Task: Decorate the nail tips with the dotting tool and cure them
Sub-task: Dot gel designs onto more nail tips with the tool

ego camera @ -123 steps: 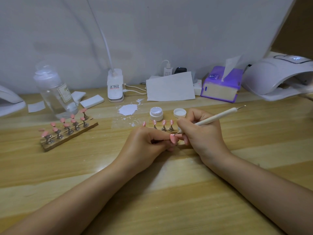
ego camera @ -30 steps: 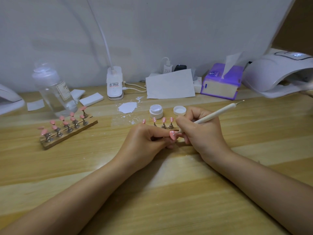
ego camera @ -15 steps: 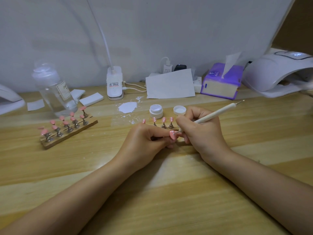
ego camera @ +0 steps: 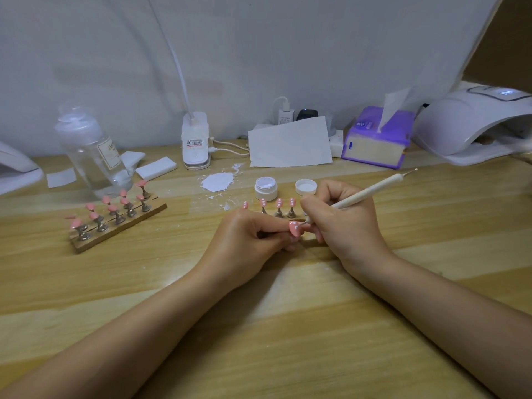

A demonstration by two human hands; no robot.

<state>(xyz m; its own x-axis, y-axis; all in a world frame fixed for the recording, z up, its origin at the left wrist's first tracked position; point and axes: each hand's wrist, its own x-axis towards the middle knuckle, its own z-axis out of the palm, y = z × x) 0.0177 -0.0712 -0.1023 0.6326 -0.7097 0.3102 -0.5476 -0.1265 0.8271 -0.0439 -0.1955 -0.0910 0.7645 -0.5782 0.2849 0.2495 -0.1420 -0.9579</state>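
Observation:
My left hand [ego camera: 250,239] pinches a pink nail tip [ego camera: 294,227] on its small stand, at the table's middle. My right hand [ego camera: 342,223] grips the white dotting tool [ego camera: 371,191] like a pen, and its point touches that tip, which carries white dots. Just behind my hands stand several more pink tips with white dots [ego camera: 277,207] on a wooden strip. An open white gel pot [ego camera: 266,188] and its lid [ego camera: 305,187] sit behind them. The white curing lamp [ego camera: 475,125] stands at the far right.
A wooden rack of several plain pink tips [ego camera: 115,217] lies at the left, with a clear bottle [ego camera: 92,154] behind it. A white smear [ego camera: 217,181], a lamp base [ego camera: 195,142], a paper sheet [ego camera: 290,144] and a purple tissue box [ego camera: 377,136] line the back.
The hands have stayed in the same place on the tip; only the view has shifted slightly.

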